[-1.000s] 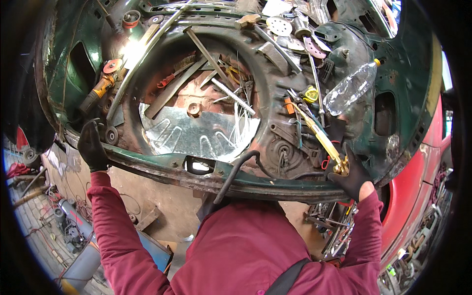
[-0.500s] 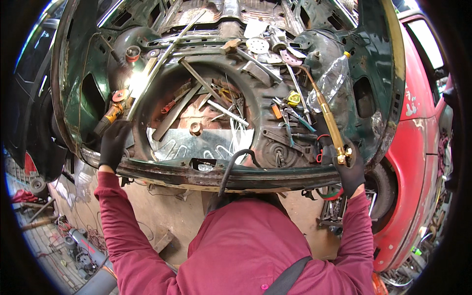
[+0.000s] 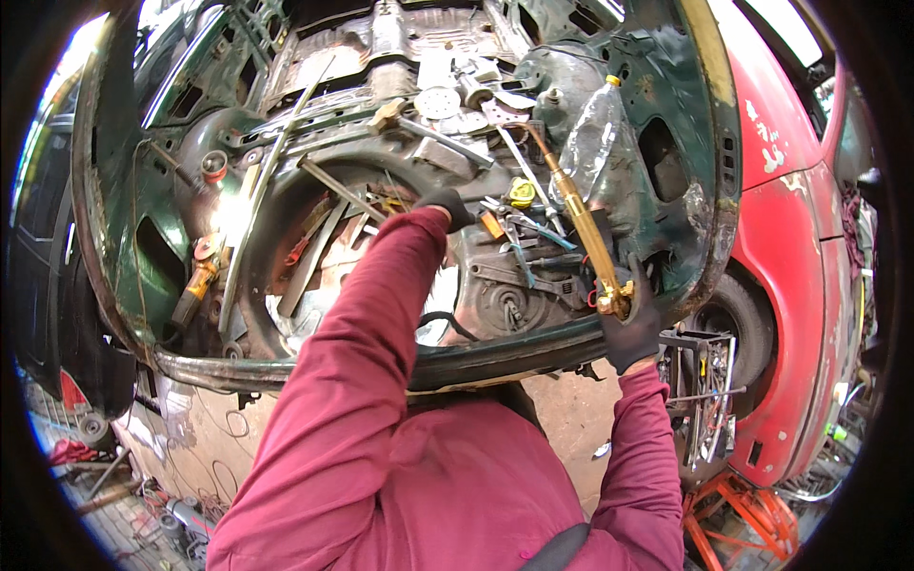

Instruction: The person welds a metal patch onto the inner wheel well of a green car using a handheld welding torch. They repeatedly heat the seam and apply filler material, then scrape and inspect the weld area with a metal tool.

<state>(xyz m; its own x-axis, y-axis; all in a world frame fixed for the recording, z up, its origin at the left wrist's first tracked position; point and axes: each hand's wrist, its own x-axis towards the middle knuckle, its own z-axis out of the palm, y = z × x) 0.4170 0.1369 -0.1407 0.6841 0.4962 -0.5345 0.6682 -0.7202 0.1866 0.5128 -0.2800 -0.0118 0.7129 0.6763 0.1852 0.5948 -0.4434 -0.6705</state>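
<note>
My right hand point(image 3: 632, 324), in a black glove, is closed around the valve end of a brass gas torch point(image 3: 587, 224), whose thin copper-coloured tip points away from me. My left hand point(image 3: 446, 205), also black-gloved, reaches over the spare-wheel well point(image 3: 249, 271) of a green car's boot. Its fingers are mostly hidden behind the wrist and sleeve. Just right of it lie an orange lighter-like piece point(image 3: 491, 225), pliers point(image 3: 519, 249) with blue handles and a yellow tape measure point(image 3: 522, 192).
A hammer point(image 3: 419, 126), a sanding disc point(image 3: 438, 103) and a plastic bottle point(image 3: 592, 133) lie farther back. An angle grinder point(image 3: 198, 285) rests at the left beside a long metal strip point(image 3: 269, 181). The boot's front lip point(image 3: 495, 359) runs before me; a red car point(image 3: 785, 276) stands right.
My left hand has moved from near the grinder at the left to the middle of the boot. My right hand stays at the torch. The view has shifted.
</note>
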